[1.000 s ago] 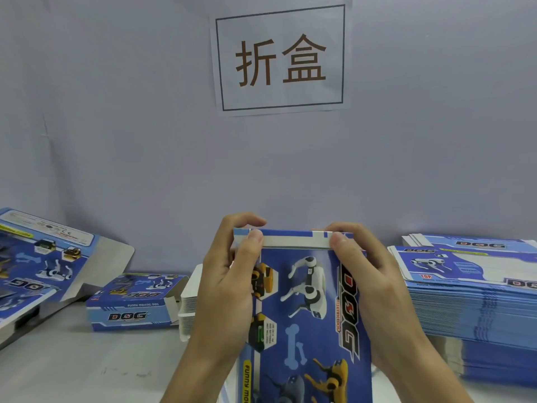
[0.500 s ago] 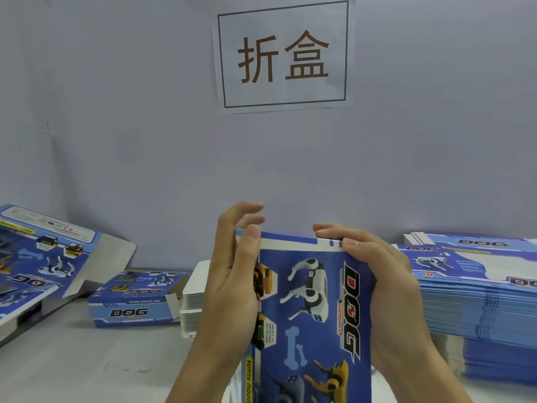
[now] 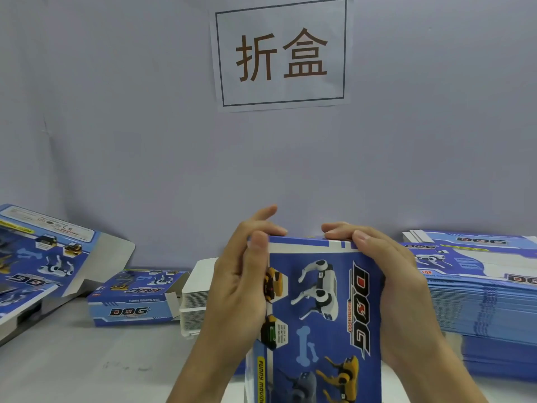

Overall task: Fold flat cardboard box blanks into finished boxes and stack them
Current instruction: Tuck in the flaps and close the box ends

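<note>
Both forearms rise from the bottom edge, hands upright, palms facing. Left hand: thumb pressed flat, fingers extended. Right hand: fingers curled over, gripping.

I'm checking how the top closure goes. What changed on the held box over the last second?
The white top flap, upright a second ago, is folded down over the box. The right hand now curls over the top edge; the left hand has loosened, fingers lifting. The blank stack and finished box stayed put.
</note>
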The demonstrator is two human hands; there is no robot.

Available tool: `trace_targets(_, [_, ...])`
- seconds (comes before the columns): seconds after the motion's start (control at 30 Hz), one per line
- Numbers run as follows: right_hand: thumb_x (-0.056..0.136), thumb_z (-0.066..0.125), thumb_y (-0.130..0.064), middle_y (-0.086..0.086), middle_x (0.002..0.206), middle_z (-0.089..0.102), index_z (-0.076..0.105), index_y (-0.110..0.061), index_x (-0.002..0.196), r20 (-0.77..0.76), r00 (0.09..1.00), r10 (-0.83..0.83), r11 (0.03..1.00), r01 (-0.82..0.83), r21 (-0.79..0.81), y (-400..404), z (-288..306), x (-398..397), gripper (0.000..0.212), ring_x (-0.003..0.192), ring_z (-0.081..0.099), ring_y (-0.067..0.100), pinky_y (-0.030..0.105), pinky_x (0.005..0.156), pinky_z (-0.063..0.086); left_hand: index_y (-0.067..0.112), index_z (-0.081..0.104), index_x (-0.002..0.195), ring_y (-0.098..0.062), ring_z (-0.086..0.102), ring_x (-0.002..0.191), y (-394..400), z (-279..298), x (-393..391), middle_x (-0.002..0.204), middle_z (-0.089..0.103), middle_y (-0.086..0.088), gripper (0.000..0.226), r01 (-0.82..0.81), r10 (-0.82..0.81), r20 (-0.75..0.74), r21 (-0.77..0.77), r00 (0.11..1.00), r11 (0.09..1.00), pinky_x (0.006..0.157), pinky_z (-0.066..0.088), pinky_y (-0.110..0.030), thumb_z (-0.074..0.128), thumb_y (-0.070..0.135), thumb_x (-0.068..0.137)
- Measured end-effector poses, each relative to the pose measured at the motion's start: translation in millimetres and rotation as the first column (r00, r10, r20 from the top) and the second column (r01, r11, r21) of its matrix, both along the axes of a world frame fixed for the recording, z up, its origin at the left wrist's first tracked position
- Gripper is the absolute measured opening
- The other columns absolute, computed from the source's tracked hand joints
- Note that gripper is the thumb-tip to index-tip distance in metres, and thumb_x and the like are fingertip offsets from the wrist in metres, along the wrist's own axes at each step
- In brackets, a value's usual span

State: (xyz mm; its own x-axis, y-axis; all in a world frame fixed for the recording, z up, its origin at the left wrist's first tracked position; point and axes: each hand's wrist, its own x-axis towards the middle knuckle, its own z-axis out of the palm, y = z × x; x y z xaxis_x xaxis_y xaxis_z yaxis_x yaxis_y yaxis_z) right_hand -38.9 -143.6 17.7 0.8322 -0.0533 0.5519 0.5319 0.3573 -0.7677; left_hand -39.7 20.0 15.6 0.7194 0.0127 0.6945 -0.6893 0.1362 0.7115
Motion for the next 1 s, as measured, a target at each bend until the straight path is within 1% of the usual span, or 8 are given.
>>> trace_targets(0.1, [0.081,0.056,-0.035,0.008,0.092,0.076,0.076,-0.02,0.083,-0.012,1.0,0.018,1.0,-0.019,-0.02,1.0,-1.2,-0.9,0.025,0.075,0.074,0.025,0.031,0.059,0.061,0.039,0.066,0.096,-0.024,0.07,0.106,-0.7,-1.8,1.4,0.117,0.069,0.014,0.026,-0.005,0.004,-0.029,-0.037,1.0,0.999,0.068,0.063,-0.042,0.043,0.051,0.096])
trace_targets(0.27, [0.088,0.053,-0.037,0.006,0.09,0.076,0.071,-0.019,0.089,0.059,0.997,-0.046,0.994,0.052,-0.1,-1.4,0.2,-2.1,0.026,0.076,0.075,0.029,0.034,0.058,0.059,0.038,0.071,0.093,-0.034,0.072,0.088,-3.2,3.9,-1.7,0.097,0.073,-0.004,0.028,-0.011,0.011,-0.024,0.011,1.0,1.0,0.067,0.06,-0.058,0.044,0.046,0.093])
trace_targets(0.47, [0.087,0.052,-0.031,0.004,0.088,0.074,0.068,-0.016,0.084,0.083,0.994,-0.074,0.991,0.083,-0.109,-2.3,-0.1,0.0,0.022,0.072,0.074,0.024,0.03,0.054,0.058,0.031,0.074,0.083,-0.019,0.069,0.106,-3.9,3.8,1.5,0.118,0.068,0.013,0.032,-0.001,0.002,-0.012,0.013,1.0,1.0,0.072,0.062,-0.034,0.044,0.038,0.093])
trace_targets(0.53, [0.086,0.052,-0.029,0.004,0.089,0.075,0.069,-0.017,0.081,0.085,0.993,-0.077,0.992,0.085,-0.097,-2.5,-0.3,0.5,0.022,0.072,0.074,0.023,0.029,0.053,0.058,0.031,0.073,0.086,-0.02,0.07,0.103,-4.9,0.4,1.6,0.115,0.068,0.014,0.027,0.017,-0.018,-0.008,0.0,1.0,1.0,0.067,0.061,-0.031,0.048,0.04,0.093])
trace_targets(0.6, [0.086,0.055,-0.029,0.003,0.092,0.075,0.072,-0.017,0.08,0.081,0.994,-0.072,0.994,0.078,-0.075,-1.9,-1.2,1.0,0.021,0.075,0.075,0.022,0.028,0.054,0.059,0.039,0.069,0.095,-0.029,0.071,0.096,-3.8,-2.0,0.4,0.107,0.069,0.015,0.017,0.051,-0.051,-0.02,0.019,0.999,0.998,0.065,0.063,-0.042,0.063,0.053,0.087])
trace_targets(0.67, [0.087,0.057,-0.029,0.003,0.104,0.073,0.075,-0.016,0.08,0.093,0.994,-0.064,0.996,0.069,-0.054,-0.5,-2.0,0.7,0.023,0.08,0.075,0.023,0.028,0.058,0.059,0.043,0.066,0.101,-0.032,0.072,0.095,-0.9,-3.1,-0.3,0.11,0.069,0.01,0.034,0.074,-0.074,-0.008,0.047,0.997,0.996,0.065,0.063,-0.048,0.073,0.065,0.076])
trace_targets(0.8, [0.086,0.059,-0.033,0.003,0.115,0.071,0.078,-0.015,0.072,0.07,0.997,-0.041,0.999,0.039,0.028,2.3,-2.1,-0.9,0.029,0.083,0.076,0.028,0.03,0.057,0.059,0.031,0.072,0.086,-0.028,0.065,0.116,1.2,-1.8,0.8,0.123,0.064,0.009,0.032,0.097,-0.097,0.035,0.003,0.995,0.995,0.068,0.063,-0.043,0.075,0.06,0.072])
trace_targets(1.0, [0.089,0.057,-0.038,0.004,0.105,0.075,0.078,-0.02,0.084,0.077,0.994,-0.078,0.997,0.077,0.008,6.1,-3.4,-0.8,0.029,0.081,0.076,0.026,0.032,0.058,0.06,0.037,0.071,0.086,-0.025,0.067,0.112,5.9,2.5,0.8,0.119,0.066,0.013,0.039,-0.035,0.028,0.111,0.054,0.993,0.998,0.07,0.063,-0.044,0.073,0.071,0.068])
